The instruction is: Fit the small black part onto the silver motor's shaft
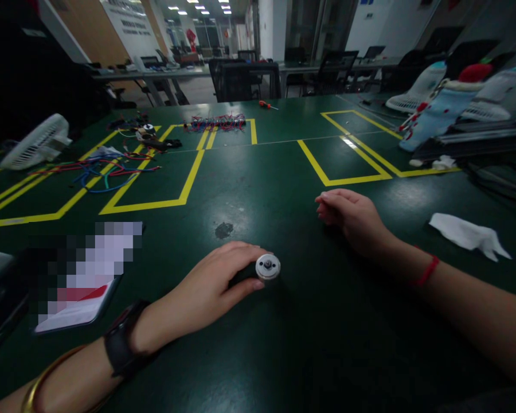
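Note:
Between the thumb and fingers of my left hand [217, 275] is a small round electric motor [268, 267], its silver end face turned up. A short shaft and two dark holes show on that face. The motor stands upright on the green tabletop [301, 338], and its lower body is mostly hidden. To the right and farther off, my right hand [353, 215] rests on its side with the fingers curled together. Whatever those fingers may hold is hidden from view.
A phone [86, 275] lies at left, near loose coloured wires [112, 169] and a white fan [40, 143]. Farther back are a wire bundle [217, 122] and a screwdriver [266, 105]. On the right are a crumpled tissue [468, 235] and a blue snowman-shaped bottle [436, 112].

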Demonstrator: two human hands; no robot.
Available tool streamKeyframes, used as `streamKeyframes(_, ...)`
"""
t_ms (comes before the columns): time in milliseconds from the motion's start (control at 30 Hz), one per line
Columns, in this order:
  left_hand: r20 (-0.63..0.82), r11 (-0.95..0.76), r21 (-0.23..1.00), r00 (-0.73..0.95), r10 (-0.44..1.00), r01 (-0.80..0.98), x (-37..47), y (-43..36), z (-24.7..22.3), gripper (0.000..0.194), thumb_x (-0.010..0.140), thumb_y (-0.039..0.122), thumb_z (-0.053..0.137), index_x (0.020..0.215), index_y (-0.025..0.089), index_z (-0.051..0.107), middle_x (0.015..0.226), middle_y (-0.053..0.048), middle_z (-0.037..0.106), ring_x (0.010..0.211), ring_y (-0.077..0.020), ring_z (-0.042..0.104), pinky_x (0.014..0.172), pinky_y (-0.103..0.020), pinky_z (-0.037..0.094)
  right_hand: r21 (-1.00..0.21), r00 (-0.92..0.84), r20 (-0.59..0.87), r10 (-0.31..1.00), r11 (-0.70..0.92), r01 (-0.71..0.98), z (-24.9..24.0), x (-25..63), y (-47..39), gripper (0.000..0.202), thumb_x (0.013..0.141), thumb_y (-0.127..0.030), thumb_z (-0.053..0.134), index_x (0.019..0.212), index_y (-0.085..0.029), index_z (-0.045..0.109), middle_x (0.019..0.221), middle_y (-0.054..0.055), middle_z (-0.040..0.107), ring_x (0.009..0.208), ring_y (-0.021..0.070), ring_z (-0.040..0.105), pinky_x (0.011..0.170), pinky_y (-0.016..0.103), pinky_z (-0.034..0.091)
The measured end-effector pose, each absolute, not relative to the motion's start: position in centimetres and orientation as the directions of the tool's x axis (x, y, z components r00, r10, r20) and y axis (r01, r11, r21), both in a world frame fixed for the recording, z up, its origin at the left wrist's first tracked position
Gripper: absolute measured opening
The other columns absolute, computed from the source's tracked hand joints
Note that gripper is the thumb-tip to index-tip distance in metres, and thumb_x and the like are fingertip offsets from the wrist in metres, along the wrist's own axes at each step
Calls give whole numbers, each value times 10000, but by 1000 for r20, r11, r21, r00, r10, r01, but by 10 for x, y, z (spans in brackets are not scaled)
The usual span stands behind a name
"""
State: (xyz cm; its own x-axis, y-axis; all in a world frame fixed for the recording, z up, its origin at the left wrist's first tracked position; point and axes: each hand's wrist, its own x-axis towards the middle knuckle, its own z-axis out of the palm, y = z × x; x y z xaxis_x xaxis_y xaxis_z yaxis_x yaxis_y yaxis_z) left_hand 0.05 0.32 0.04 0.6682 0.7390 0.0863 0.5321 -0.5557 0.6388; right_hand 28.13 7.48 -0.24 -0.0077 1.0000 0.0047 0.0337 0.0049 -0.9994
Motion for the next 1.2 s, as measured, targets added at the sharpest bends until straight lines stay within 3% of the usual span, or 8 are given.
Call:
streamKeyframes(500,91,-560,634,668,738,533,1,3,1,379,969,295,561,1337,316,474,1285,-5,567,1175,-198,519,1008,-358,417,-994,-67,25,997,32,106,0,275,69,170,827,-344,683,783,-181,700,702,6,634,638,123,552,603,269,425)
streamKeyframes(600,95,-561,636,667,739,531,1,2,1,387,967,305,565,1342,318,470,1291,-4,566,1175,-201,520,1010,-356,413,-981,-107,33,994,53,184,1,274,67,186,827,-365,682,808,-180,694,726,9,645,664,137,568,625,283,435)
streamKeyframes(733,101,-568,627,668,737,533,2,2,1,380,967,303,567,1335,314,473,1297,-3,565,1176,-201,517,1016,-357,405,-875,-268,149,952,253,413,3,266,57,181,859,-341,650,821,-169,694,770,30,663,717,165,594,675,318,457)
streamKeyframes(867,117,-584,622,675,729,522,2,2,-1,334,965,306,571,1291,300,496,1236,-7,592,1142,-202,529,984,-354,422,-723,-516,360,777,582,371,16,248,35,97,867,-229,637,894,-171,710,978,69,668,951,199,607,868,360,468)
streamKeyframes(1000,142,-594,615,669,730,518,1,3,-3,312,956,304,585,1258,284,504,1247,-18,585,1170,-206,517,1015,-364,405,-656,-564,414,715,663,360,29,234,14,135,855,-218,647,962,-184,723,1139,93,621,1060,207,571,930,361,460)
streamKeyframes(1200,152,-594,613,660,736,521,1,2,-3,277,953,319,585,1218,261,528,1230,-35,598,1148,-217,538,996,-371,429,-605,-561,421,713,682,412,30,229,6,101,837,-233,676,925,-214,722,1181,85,612,1087,227,545,941,391,445)
